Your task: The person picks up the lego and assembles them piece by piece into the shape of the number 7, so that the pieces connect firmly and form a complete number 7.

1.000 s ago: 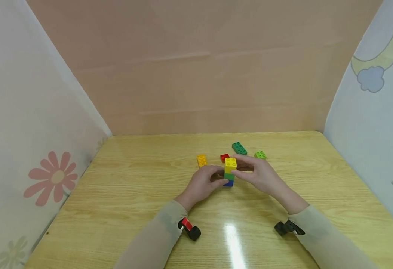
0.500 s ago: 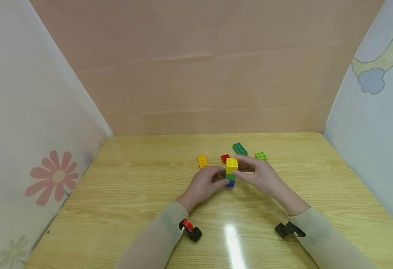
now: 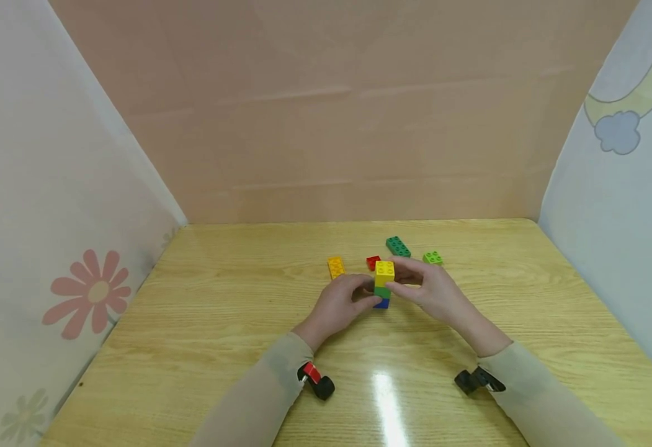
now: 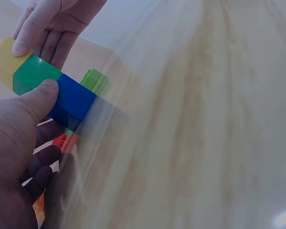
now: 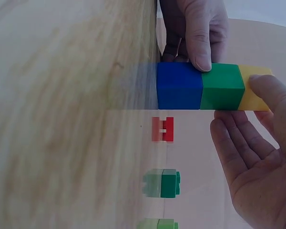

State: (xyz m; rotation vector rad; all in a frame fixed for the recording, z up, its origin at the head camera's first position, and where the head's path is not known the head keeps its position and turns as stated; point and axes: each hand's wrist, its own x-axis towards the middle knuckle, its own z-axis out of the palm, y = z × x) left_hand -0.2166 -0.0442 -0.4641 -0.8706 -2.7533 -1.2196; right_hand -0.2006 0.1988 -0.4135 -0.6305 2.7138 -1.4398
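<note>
A small tower of three toy building bricks stands upright on the wooden table: a blue brick (image 5: pixel 179 87) at the bottom, a green brick (image 5: pixel 222 87) in the middle and a yellow brick (image 3: pixel 384 274) on top. Low on the tower, my left hand (image 3: pixel 338 308) grips it, its thumb over the seam between green and blue. From the other side my right hand (image 3: pixel 436 293) pinches the yellow brick, thumb on its near face. The head view hides the fingers behind the tower. No gap shows between the bricks in the wrist views.
Behind the tower lie a flat orange brick (image 3: pixel 335 267), a small red brick (image 3: pixel 373 262), a longer dark green brick (image 3: pixel 397 246) and a lime green brick (image 3: pixel 432 257). Cloth walls close in the wooden table (image 3: pixel 236 267) at the back and both sides.
</note>
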